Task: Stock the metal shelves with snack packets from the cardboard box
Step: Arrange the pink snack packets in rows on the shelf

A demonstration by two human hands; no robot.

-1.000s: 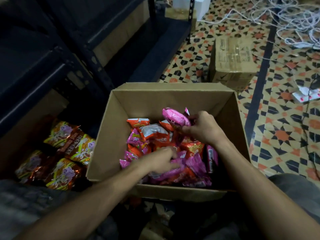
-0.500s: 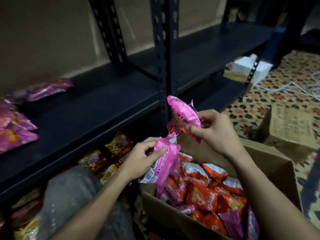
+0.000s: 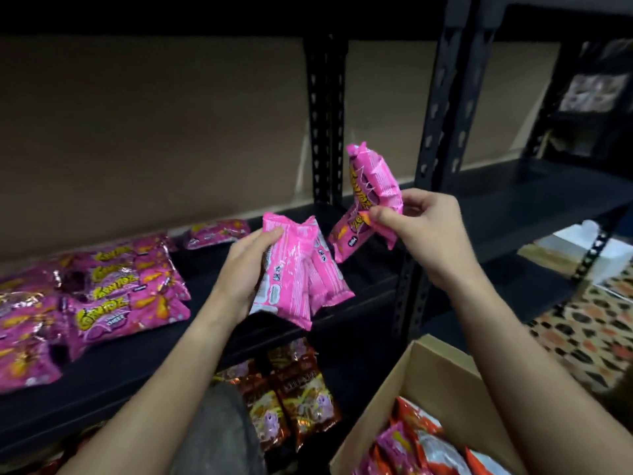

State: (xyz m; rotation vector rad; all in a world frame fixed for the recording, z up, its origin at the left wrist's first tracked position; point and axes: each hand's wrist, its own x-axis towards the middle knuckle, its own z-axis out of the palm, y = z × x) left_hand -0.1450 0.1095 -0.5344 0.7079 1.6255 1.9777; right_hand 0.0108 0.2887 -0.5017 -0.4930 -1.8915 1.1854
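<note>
Nearest the camera, the cardboard box (image 3: pixel 428 382) sat open at lower right, with red and pink boxed packets (image 3: pixel 421 447) inside, below the right forearm. Left of the box, brown packets (image 3: pixel 298 399) lay on the lower tier. Above these, the left hand (image 3: pixel 246 269) had its fingers curled round a pink bundle (image 3: pixel 298 275) of snack packets, printed backs facing the camera, held just over the front edge of the metal shelf (image 3: pixel 205 341). Just beside it, the right hand (image 3: pixel 428 228) pinched two upright packets (image 3: pixel 373 190) by their lower half between thumb and fingers, their tops rising above the knuckles. Farther left, stocked packets (image 3: pixel 113 296) lay flat on that shelf, apart from both hands. Behind stood a shelf post (image 3: pixel 442 114).
</note>
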